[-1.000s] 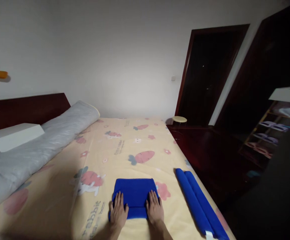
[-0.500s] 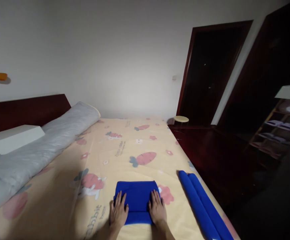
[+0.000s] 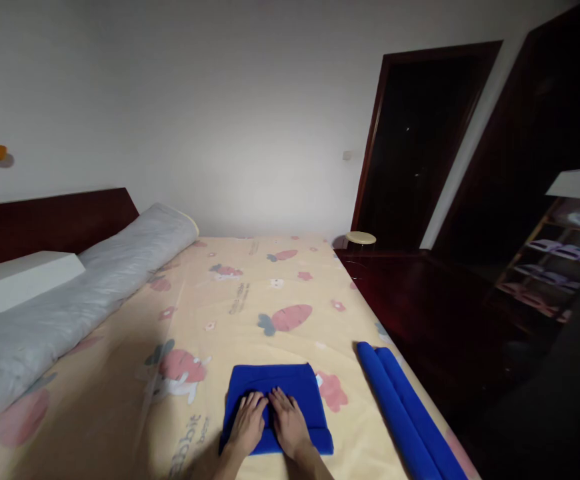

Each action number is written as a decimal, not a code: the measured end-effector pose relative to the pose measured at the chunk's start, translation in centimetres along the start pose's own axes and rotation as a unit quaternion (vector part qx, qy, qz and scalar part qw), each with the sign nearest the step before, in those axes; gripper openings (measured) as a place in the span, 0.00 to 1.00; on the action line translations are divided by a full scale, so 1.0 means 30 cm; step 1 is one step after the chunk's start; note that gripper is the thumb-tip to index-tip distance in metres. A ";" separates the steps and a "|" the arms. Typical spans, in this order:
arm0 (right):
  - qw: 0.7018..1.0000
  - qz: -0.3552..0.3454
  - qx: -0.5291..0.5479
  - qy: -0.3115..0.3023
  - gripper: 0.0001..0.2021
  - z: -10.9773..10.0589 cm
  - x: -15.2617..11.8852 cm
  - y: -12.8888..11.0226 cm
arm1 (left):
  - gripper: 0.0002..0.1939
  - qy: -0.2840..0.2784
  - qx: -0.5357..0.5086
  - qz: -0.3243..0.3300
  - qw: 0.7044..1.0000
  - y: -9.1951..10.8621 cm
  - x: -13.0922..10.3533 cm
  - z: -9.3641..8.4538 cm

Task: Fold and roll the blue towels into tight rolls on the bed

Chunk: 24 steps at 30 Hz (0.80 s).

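Note:
A folded blue cloth point(image 3: 283, 375) lies flat on the bed near its front, with a thicker folded band along the near edge. My left hand point(image 3: 248, 423) rests on its left-middle part, palm down, fingers stretched forward. Close beside it, my right hand point(image 3: 290, 421) lies on the middle of the same cloth, fingers also extended. The fingertips of the two hands almost meet. To the right, two rolled blue cloths point(image 3: 410, 413) lie side by side along the bed's edge.
The bed sheet point(image 3: 290, 347) is yellow with carrots and rabbits. A long grey rolled quilt point(image 3: 100, 293) and a white box point(image 3: 30, 280) are at the left by the dark headboard point(image 3: 55, 217). A round stool point(image 3: 361, 238), a door point(image 3: 425, 153) and a shoe rack point(image 3: 553, 267) stand beyond.
Both hands have moved inward from the cloth's left and right sides to its middle. The cloth's near corners now show. The two rolls have stayed in place.

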State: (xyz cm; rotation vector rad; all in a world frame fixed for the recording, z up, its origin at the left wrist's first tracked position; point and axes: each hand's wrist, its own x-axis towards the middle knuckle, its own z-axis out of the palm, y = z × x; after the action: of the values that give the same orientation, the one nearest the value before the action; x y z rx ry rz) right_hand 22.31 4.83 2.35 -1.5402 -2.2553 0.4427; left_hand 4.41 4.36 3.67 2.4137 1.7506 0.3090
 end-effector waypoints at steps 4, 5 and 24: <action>0.993 0.112 -0.038 0.018 0.27 -0.005 0.006 0.021 | 0.28 0.045 0.051 -0.127 0.990 -0.039 -0.014 -0.042; 0.986 0.153 -0.057 0.039 0.27 -0.005 0.003 0.043 | 0.28 0.052 0.072 -0.150 0.985 -0.054 -0.025 -0.044; 0.984 0.164 -0.063 0.028 0.28 -0.053 -0.006 0.094 | 0.28 -0.022 0.030 -0.155 0.987 -0.013 0.043 -0.018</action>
State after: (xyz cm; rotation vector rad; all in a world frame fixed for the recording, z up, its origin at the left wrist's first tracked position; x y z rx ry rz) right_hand 25.42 5.74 2.44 -1.9735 -2.0257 0.3452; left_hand 4.30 5.70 4.19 2.1211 2.1012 0.1659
